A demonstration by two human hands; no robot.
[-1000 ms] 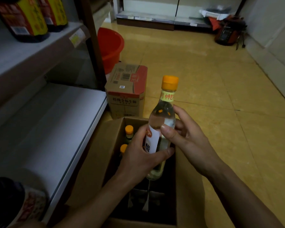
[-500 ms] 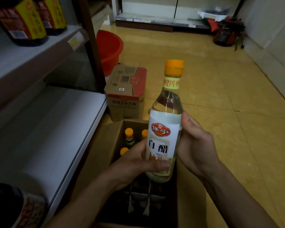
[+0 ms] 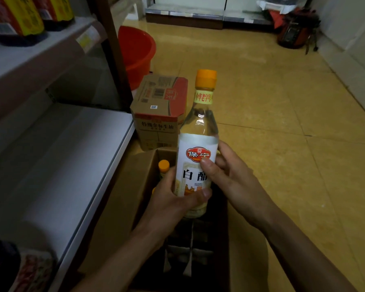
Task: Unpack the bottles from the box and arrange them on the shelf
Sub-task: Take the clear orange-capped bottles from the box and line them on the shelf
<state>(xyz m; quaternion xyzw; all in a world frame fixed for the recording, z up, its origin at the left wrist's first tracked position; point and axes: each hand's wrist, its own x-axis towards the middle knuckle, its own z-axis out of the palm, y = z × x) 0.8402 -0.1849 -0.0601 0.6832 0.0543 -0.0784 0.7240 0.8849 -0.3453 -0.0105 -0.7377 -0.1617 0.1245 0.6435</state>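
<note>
I hold a clear vinegar bottle (image 3: 198, 131) with an orange cap and a white label upright above the open cardboard box (image 3: 122, 199). My left hand (image 3: 173, 199) grips its lower body from the left, thumb across the label's bottom. My right hand (image 3: 230, 178) holds it from the right, thumb on the label's face. Inside the box another orange-capped bottle (image 3: 163, 166) stands at the far left corner, partly hidden by my left hand. The white lower shelf (image 3: 57, 165) lies to the left.
A sealed carton (image 3: 158, 114) stands on the floor beyond the open box, with a red bucket (image 3: 137, 53) behind it. Dark sauce bottles (image 3: 19, 17) stand on the upper shelf, and one more dark bottle (image 3: 13, 268) at bottom left. Yellow tiled floor (image 3: 282, 123) spreads to the right.
The bottle has come up out of the box and turned its label toward me. My right thumb has moved onto the front of the label.
</note>
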